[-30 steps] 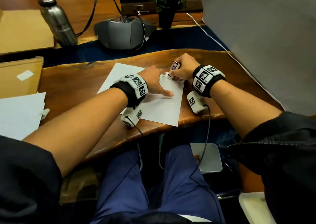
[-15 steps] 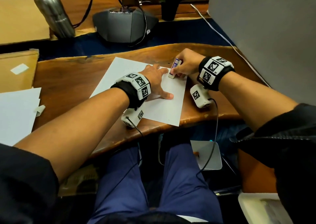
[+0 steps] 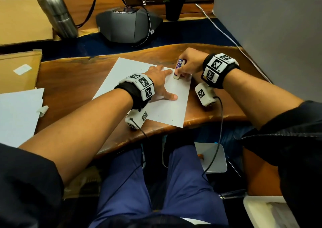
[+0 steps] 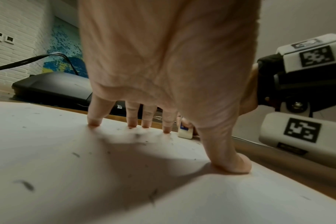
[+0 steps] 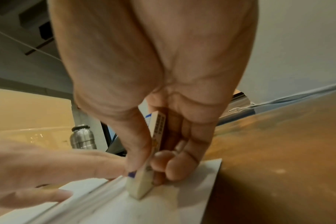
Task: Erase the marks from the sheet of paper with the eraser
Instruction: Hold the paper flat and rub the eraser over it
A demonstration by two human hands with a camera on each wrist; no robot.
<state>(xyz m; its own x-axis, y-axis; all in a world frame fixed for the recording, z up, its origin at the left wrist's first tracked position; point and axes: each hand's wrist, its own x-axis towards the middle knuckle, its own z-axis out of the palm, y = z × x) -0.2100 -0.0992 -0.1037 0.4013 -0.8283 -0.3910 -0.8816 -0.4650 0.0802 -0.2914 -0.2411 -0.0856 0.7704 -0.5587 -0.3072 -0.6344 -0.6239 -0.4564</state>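
Note:
A white sheet of paper [image 3: 167, 104] lies on the wooden desk [image 3: 73, 81]. My left hand [image 3: 161, 83] presses flat on the sheet, fingers spread and straight, its fingertips [image 4: 131, 123] and thumb down on the paper [image 4: 86, 174]. My right hand [image 3: 189, 65] pinches a white eraser [image 3: 178, 69] in a blue printed sleeve, held upright. The eraser [image 5: 142, 183] stands with its bare end on the paper [image 5: 163, 209] near the sheet's far right corner, thumb on one face and fingers on the other. Dark eraser crumbs [image 4: 26, 184] are scattered over the sheet.
A steel bottle [image 3: 55, 11], a grey conference phone [image 3: 127, 25] with cables and a potted plant [image 3: 174, 2] stand behind the desk. More paper [image 3: 17, 112] and cardboard [image 3: 17, 70] lie at the left. A grey partition [image 3: 270, 36] rises at the right.
The right hand has shifted the eraser slightly along the far right corner of the sheet. The left hand stays pressed on the paper. The head view has tilted a little.

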